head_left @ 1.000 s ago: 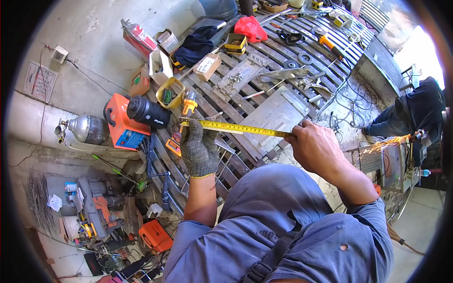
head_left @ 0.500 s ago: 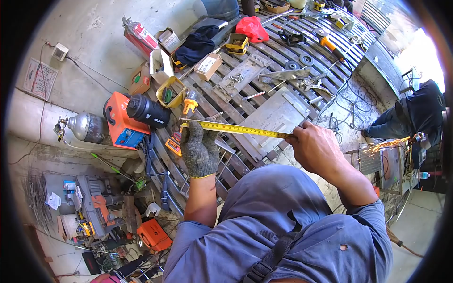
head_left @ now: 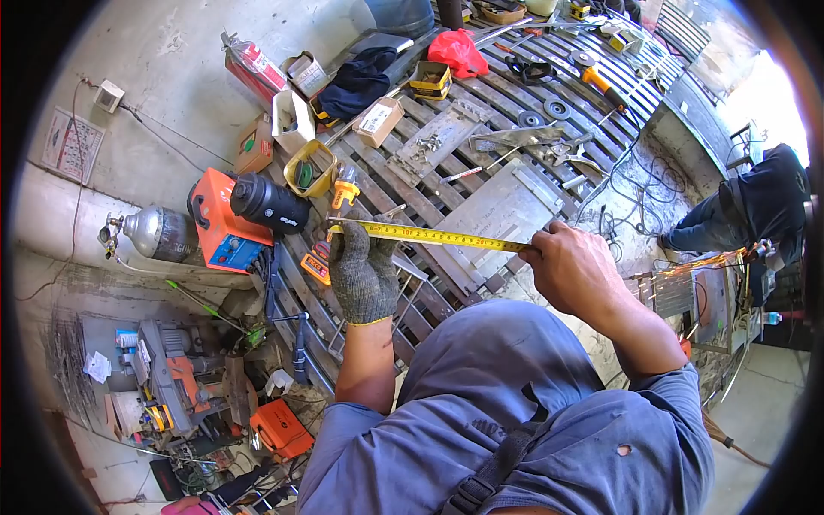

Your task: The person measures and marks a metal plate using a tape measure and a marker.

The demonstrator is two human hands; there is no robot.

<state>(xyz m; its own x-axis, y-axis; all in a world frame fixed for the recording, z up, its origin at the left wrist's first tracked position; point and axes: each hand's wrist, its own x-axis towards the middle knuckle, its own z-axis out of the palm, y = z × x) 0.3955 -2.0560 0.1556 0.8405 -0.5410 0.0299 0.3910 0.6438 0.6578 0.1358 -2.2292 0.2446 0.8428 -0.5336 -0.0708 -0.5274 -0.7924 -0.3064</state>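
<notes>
A yellow tape measure (head_left: 446, 238) is stretched nearly level between my two hands, its numbered face up. My left hand (head_left: 364, 276), in a dark grey knitted glove, is closed on the left end, where a thin grey tip pokes out past the fingers. Bare, my right hand (head_left: 577, 268) pinches the right end between thumb and fingers. I cannot see the tape's case. Below the tape lies a flat grey metal plate (head_left: 489, 225) on the slatted bench (head_left: 412, 202). A yellow cordless tool (head_left: 345, 190) rests just beyond my left hand.
Left of the bench stand an orange machine (head_left: 225, 225), a black jug (head_left: 273, 204) and a gas cylinder (head_left: 163, 232). An angle grinder (head_left: 601, 84) and pliers-like clamps (head_left: 577, 153) lie farther along. At right another person (head_left: 742, 206) works amid sparks; cables (head_left: 639, 202) cover the floor there.
Both my hands and the tape stay almost still. The sparks beside the other person have changed shape and thinned.
</notes>
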